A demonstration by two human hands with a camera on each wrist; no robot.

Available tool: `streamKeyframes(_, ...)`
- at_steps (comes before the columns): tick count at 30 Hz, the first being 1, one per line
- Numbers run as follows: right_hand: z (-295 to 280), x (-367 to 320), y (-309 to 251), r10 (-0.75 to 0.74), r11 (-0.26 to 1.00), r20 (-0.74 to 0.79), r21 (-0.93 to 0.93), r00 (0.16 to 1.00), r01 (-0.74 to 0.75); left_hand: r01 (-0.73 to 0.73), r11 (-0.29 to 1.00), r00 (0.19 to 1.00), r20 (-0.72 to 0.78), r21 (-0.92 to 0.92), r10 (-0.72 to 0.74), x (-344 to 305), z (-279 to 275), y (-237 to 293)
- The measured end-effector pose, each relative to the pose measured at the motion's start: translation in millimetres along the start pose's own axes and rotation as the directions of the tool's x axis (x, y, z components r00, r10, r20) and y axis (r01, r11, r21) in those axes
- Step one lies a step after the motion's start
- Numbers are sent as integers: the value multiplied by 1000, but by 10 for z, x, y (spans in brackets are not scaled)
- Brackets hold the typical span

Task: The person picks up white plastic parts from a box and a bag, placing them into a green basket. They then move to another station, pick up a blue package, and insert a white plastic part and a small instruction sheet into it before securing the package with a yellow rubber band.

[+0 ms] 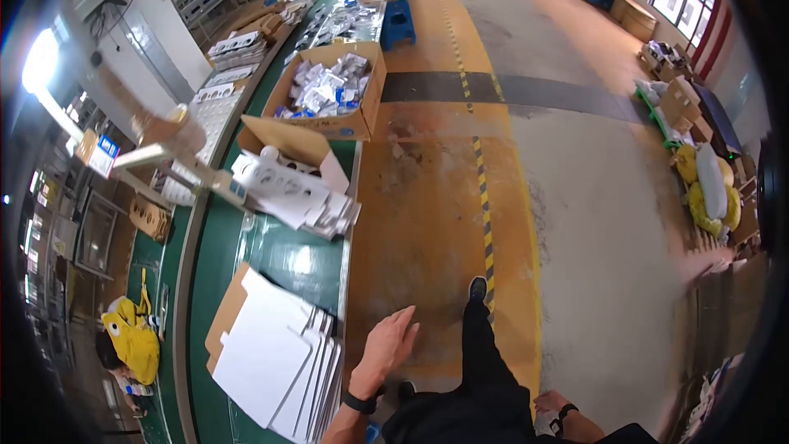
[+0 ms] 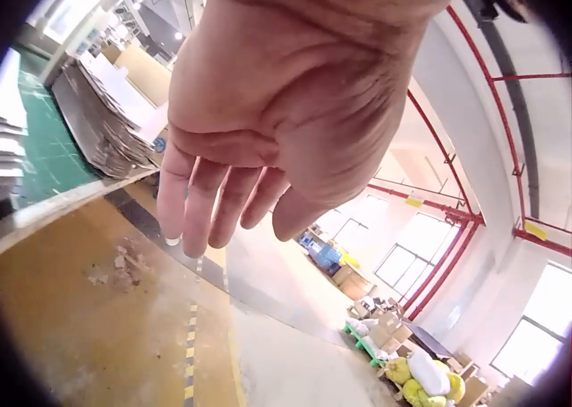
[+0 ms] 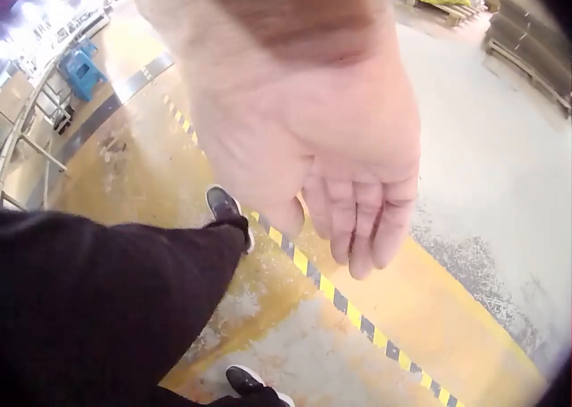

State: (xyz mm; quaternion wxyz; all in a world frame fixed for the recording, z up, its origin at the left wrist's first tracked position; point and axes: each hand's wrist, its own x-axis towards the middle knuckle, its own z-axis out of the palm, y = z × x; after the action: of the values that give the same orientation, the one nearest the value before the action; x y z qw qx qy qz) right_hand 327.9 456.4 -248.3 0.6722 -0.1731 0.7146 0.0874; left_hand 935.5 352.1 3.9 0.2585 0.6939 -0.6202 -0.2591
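My left hand [image 1: 388,347] hangs in the air just right of the green bench, its fingers loosely extended and holding nothing. Its palm and relaxed fingers [image 2: 204,201] fill the upper part of the left wrist view. Low at my right side is my right hand [image 1: 552,404], partly cut off by my dark clothing in the head view. The right wrist view shows this hand [image 3: 331,170] with fingers hanging loosely over the floor, nothing in them. Nearest to the left hand lies a fanned stack of white cardboard sheets [image 1: 267,345] on the green bench [image 1: 288,259].
Along the bench stand an open carton with white die-cut cardboard pieces [image 1: 288,193] and a box of small wrapped packets [image 1: 329,86]. A blue stool [image 1: 399,23] stands farther along. Yellow-black tape [image 1: 486,230] runs down the floor. A person in yellow [image 1: 136,341] is at the left.
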Motion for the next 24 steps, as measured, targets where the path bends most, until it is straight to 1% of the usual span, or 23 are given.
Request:
streamKeyframes(1, 36, 26, -388, -14, 982, 0, -189, 1000, 14, -3, 1000, 1000, -3, 10, 3, 355, 47, 54)
streamKeyframes(2, -146, 262, -796, -51, 925, -2, -377, 999, 46, 11, 1000, 1000, -26, 7, -11, 747, 131, 87)
streamKeyframes(3, -444, 498, -1357, -350, 612, 163, -706, 923, 356, 19, 1000, 999, -37, 6, -19, 1095, 213, 94)
streamKeyframes(4, -647, 775, -1492, -504, 143, 413, -826, 759, 545, 31, 999, 999, -14, 11, -31, 1288, 236, 111)
streamKeyframes(5, -654, 600, -2221, -386, 853, 36, -366, 922, 372, 7, 1000, 999, -32, 25, -7, 1570, 228, 162)
streamKeyframes(6, -806, 688, -2858, -494, 715, -48, -591, 868, 374, 53, 999, 998, -35, -12, -54, 1854, 73, 380)
streamKeyframes(7, -1028, 713, -3458, -530, 760, -37, -465, 847, 454, 118, 990, 992, -31, -77, -121, 2096, -119, 559)
streamKeyframes(8, -1130, 563, -4120, -608, 684, -50, -539, 792, 491, 184, 972, 982, -24, -150, -189, 2354, -267, 680)
streamKeyframes(9, -1211, 444, -4902, -688, 600, -55, -605, 724, 524, 205, 962, 970, -96, -181, -224, 2595, -319, 669)
streamKeyframes(10, -1293, 397, -5630, -753, 506, -54, -684, 655, 525, 222, 953, 953, -161, -207, -257, 2794, -350, 594)
streamKeyframes(11, -1353, 404, -6270, -808, 418, -51, -751, 587, 511, 238, 944, 934, -212, -231, -287, 3001, -387, 510)
streamKeyframes(12, -1394, 536, -6918, -842, 375, -105, -819, 530, 434, 270, 936, 897, -295, -225, -330, 3236, -445, 436)
streamKeyframes(13, -1360, 658, -7550, -941, 180, -40, -899, 336, 399, 300, 928, 854, -370, -223, -365, 3487, -496, 350)
streamKeyframes(14, -1221, 570, -8219, -947, 170, -26, -887, 321, 430, 325, 918, 804, -445, -228, -395, 3755, -537, 254)
streamKeyframes(15, -971, 406, -8810, -947, 246, -71, -785, 312, 569, 336, 890, 755, -478, -307, -449, 4019, -590, 176)
streamKeyframes(16, -639, 240, -9336, -947, 299, -112, -655, 302, 694, 360, 900, 732, -523, -246, -436, 4261, -585, -50)
streamKeyframes(18, 15, 185, -10301, -959, 234, 5, -549, 283, 802, 325, 940, 673, -674, -102, -306, 4844, -745, -268)
streamKeyframes(20, 802, 93, -11048, -973, 29, 174, -556, 151, 831, 241, 948, 648, -693, -208, -317, 5459, -926, -524)
streamKeyframes(21, 1221, -312, -11450, -939, 64, 242, -572, 242, 818, 203, 940, 640, -690, -272, -338, 5752, -964, -580)
streamKeyframes(22, 1581, -656, -11641, -880, 126, 303, -593, 365, 796, 226, 926, 643, -668, -302, -374, 5938, -1003, -547)
streamKeyframes(24, 2104, -556, -12238, -879, 19, 413, -468, 238, 883, 222, 930, 658, -659, -293, -365, 6619, -1384, -597)
